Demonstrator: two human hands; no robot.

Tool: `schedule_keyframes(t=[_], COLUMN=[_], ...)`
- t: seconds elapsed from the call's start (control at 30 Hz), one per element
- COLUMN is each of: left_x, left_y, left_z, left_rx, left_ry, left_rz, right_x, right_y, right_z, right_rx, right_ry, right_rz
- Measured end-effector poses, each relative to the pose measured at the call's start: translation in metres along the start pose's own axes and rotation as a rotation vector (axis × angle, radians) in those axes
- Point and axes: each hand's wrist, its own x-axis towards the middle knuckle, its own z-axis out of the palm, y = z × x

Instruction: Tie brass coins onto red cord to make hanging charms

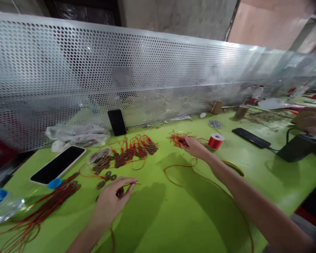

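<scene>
— What's lying over at the left?

— A bundle of red cords is trailing across the smooth lime-green table, and a flat black phone is lying just beyond it. Crumpled clear plastic is sitting at the far edge, under the perforated metal screen.

— And the near hand?

— The left hand is pinching a thin red thread between thumb and fingertips, with a round brown holed coin under the fingers. More coins strung on red cord are heaped just beyond it.

— The other one?

— The right hand is stretching far out, its fingers closing on a tangle of short red threads. A glossy red spool is standing just to its right, and a long black phone is lying further right.
</scene>
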Motion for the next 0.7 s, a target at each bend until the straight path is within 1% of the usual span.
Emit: schedule_keyframes(t=[0.07,0.13,0.23,0.27,0.33,0.43,0.5,0.53,0.6,0.7], left_x=[0.001,0.001,0.002,0.002,0.001,-0.002,-0.004,-0.005,-0.006,-0.006], left_y=[-0.003,-0.004,-0.002,0.0,0.002,0.005,0.006,0.006,0.008,0.012], left_z=[0.002,0.003,0.005,0.006,0.008,0.01,0.01,0.011,0.011,0.01], left_rx=[0.017,0.023,0.015,0.011,0.002,-0.02,-0.039,-0.046,-0.077,-0.181], left_ry=[-0.004,-0.008,-0.012,-0.012,-0.013,-0.003,0.015,0.027,0.061,0.098], left_rz=[-0.006,-0.007,-0.016,-0.02,-0.028,-0.04,-0.053,-0.06,-0.088,-0.157], right_x=[-0.003,-0.007,-0.013,-0.014,-0.015,-0.014,-0.015,-0.018,-0.027,-0.044], right_y=[-0.014,-0.034,-0.069,-0.079,-0.098,-0.117,-0.124,-0.128,-0.134,-0.145], right_z=[-0.011,-0.022,-0.028,-0.026,-0.015,0.011,0.026,0.031,0.036,0.036], right_rx=[0.061,0.212,0.597,0.686,0.736,0.602,0.505,0.492,0.559,0.781], right_ry=[0.06,0.103,0.1,0.074,0.012,-0.063,-0.086,-0.096,-0.123,-0.203], right_rz=[0.011,-0.013,-0.086,-0.105,-0.124,-0.098,-0.066,-0.064,-0.075,-0.055])
